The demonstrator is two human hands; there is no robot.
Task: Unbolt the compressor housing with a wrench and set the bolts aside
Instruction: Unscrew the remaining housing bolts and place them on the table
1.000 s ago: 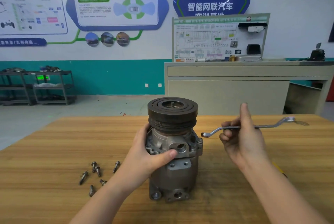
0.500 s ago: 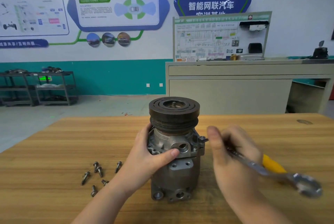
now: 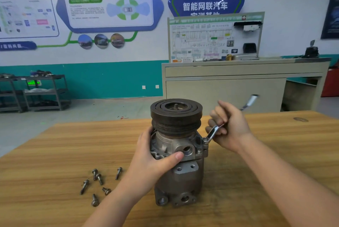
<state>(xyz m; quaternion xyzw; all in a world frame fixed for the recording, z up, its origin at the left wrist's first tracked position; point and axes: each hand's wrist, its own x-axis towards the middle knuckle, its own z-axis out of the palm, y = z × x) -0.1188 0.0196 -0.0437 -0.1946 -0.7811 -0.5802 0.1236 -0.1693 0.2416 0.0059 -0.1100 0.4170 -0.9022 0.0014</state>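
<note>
A grey metal compressor stands upright on the wooden table, its dark pulley on top. My left hand grips the housing's left side, thumb across the front. My right hand holds a silver ring wrench by its shaft. The wrench's lower ring sits on a bolt at the housing's right flange, and its far end points up and to the right. Several removed bolts lie loose on the table left of the compressor.
A beige cabinet with a wiring display board stands behind the table. Dark metal shelving racks stand at the far left by the teal wall. A dark knot marks the table at right.
My right hand swung the wrench handle round from the near right to the far right, its ring staying at the right flange bolt. The left hand kept its hold on the housing.
</note>
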